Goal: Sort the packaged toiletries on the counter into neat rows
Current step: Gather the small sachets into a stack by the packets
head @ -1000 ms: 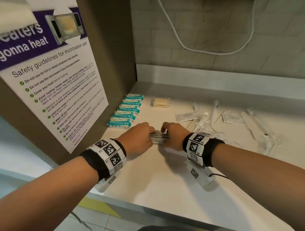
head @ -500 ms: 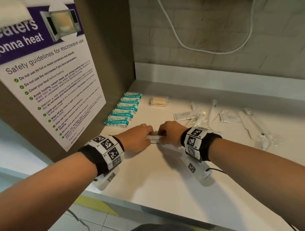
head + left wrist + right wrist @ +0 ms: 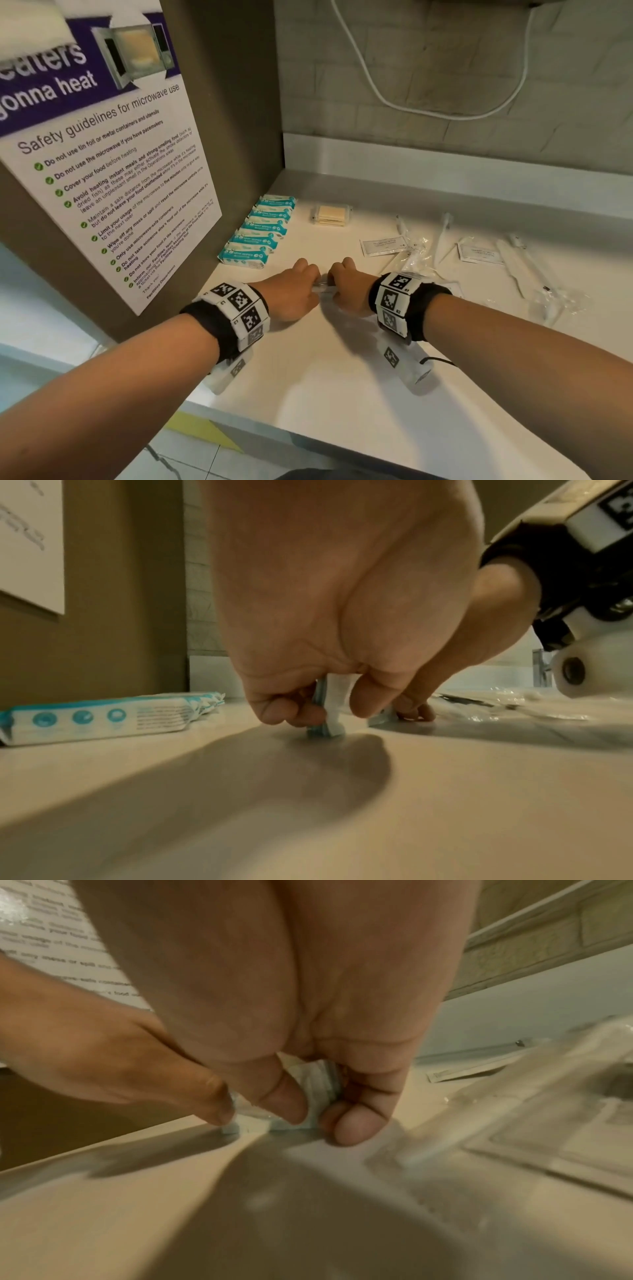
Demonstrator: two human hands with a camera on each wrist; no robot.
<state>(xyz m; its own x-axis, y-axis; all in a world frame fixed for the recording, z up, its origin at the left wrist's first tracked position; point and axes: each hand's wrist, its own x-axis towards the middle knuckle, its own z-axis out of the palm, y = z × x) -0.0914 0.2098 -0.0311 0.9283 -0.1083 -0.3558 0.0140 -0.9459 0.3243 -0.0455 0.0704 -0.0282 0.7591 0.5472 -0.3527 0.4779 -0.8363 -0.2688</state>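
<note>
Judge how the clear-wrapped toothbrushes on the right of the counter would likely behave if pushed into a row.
The clear-wrapped toothbrushes look thin and long, so probably light and easily skewed when pushed at one end. Their loose, crinkled film probably slides readily on the smooth counter and may snag neighbouring sachets. They lie flat, so tipping seems unlikely.

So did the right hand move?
Yes, a little: the right hand slid left, closer to the row of blue wipe packs and the left hand.

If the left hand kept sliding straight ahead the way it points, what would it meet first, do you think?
Probably the nearest blue wipe pack in the row beside the cabinet wall; the left hand sits just short of it, though depth is uncertain.
</note>
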